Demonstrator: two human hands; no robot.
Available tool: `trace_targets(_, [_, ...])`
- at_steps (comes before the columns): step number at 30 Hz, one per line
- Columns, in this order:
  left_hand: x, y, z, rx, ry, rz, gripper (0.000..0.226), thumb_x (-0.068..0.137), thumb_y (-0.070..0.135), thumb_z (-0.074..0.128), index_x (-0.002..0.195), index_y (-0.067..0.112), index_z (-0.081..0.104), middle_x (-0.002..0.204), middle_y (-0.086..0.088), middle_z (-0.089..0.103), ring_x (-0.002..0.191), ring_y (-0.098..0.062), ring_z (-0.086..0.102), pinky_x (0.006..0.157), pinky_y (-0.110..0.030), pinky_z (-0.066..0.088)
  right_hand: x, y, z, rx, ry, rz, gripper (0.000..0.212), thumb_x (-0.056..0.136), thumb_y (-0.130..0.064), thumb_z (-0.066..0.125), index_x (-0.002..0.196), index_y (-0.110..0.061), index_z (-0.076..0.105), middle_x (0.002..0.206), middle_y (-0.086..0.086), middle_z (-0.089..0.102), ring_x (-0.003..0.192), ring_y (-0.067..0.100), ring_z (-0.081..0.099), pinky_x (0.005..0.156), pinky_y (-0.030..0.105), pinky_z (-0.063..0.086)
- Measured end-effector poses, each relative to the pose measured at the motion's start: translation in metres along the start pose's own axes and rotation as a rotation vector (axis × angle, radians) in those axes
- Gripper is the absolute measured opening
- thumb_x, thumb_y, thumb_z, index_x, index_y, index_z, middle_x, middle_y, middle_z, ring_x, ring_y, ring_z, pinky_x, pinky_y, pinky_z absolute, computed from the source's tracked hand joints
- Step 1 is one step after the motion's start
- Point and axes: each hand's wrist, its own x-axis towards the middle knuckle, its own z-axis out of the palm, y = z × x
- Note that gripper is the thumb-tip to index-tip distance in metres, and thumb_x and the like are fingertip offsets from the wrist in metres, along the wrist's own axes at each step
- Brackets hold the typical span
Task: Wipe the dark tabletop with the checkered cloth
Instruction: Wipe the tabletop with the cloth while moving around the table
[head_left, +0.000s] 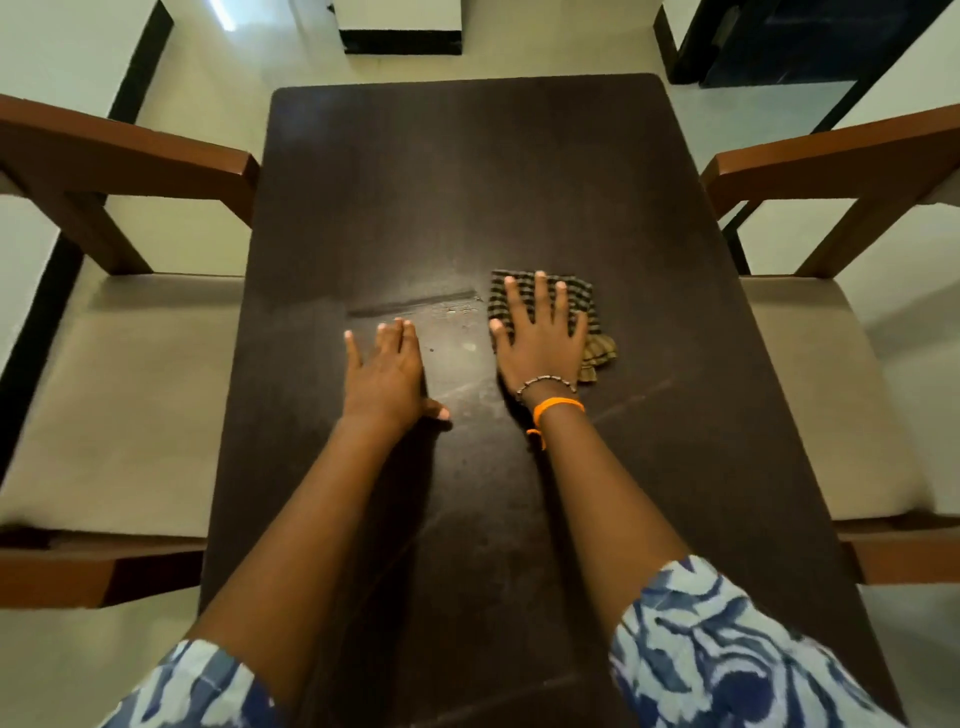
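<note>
Pressing right hand (540, 343) flat on checkered cloth (582, 304), dusty tabletop (467, 182).

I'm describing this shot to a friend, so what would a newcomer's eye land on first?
First, the right hand pressed flat with spread fingers on the checkered cloth, right of the dark tabletop's centre. Next, the left hand lying flat on the bare wood beside it, with dusty streaks and crumbs between them. Brown wooden armchairs flank the table.

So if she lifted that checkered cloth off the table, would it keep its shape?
Probably not. The checkered cloth looks thin, with a bunched, frilled corner, so it would likely droop. Under the flat right hand it should slide easily on the smooth tabletop.
</note>
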Motion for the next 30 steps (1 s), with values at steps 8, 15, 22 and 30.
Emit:
trace_targets(8, [-0.031,-0.065,0.009,0.02,-0.111,-0.171,0.111,0.072,0.037,0.075,0.149,0.006,0.001,0.158,-0.011,0.002,0.146,-0.026,-0.001,0.113,-0.053,-0.009,-0.021,-0.128,0.031,-0.04,-0.217,-0.38,0.057,0.095,-0.047,0.035,0.148,-0.036,0.015,0.16,0.001,0.006,0.147,0.026,0.003,0.114,0.052,0.007])
trace_targets(15, [-0.044,-0.08,0.018,-0.039,-0.092,-0.155,0.105,0.076,0.036,0.072,0.149,0.006,0.003,0.159,-0.01,-0.001,0.147,-0.025,0.002,0.113,-0.052,-0.01,-0.003,-0.035,0.001,-0.108,-0.137,-0.254,0.056,0.095,-0.049,0.034,0.146,-0.041,0.015,0.16,-0.005,0.009,0.147,0.023,0.008,0.11,0.048,0.019])
trace_targets(22, [-0.046,-0.087,0.023,-0.077,-0.031,-0.113,0.106,0.075,0.041,0.072,0.149,0.006,0.004,0.159,-0.01,-0.001,0.146,-0.024,0.011,0.112,-0.052,-0.013,-0.001,0.017,-0.015,-0.066,-0.105,0.166,0.054,0.097,-0.046,0.032,0.147,-0.04,0.013,0.16,-0.003,0.004,0.147,0.024,0.002,0.113,0.052,0.011])
trace_targets(30, [-0.053,-0.115,0.033,-0.084,0.04,-0.099,0.107,0.077,0.051,0.065,0.149,0.008,-0.002,0.159,-0.009,-0.003,0.146,-0.028,-0.006,0.112,-0.055,-0.01,-0.011,-0.111,0.027,-0.052,-0.08,-0.003,0.054,0.097,-0.043,0.031,0.147,-0.039,0.012,0.16,-0.001,0.002,0.147,0.027,-0.001,0.113,0.055,0.007])
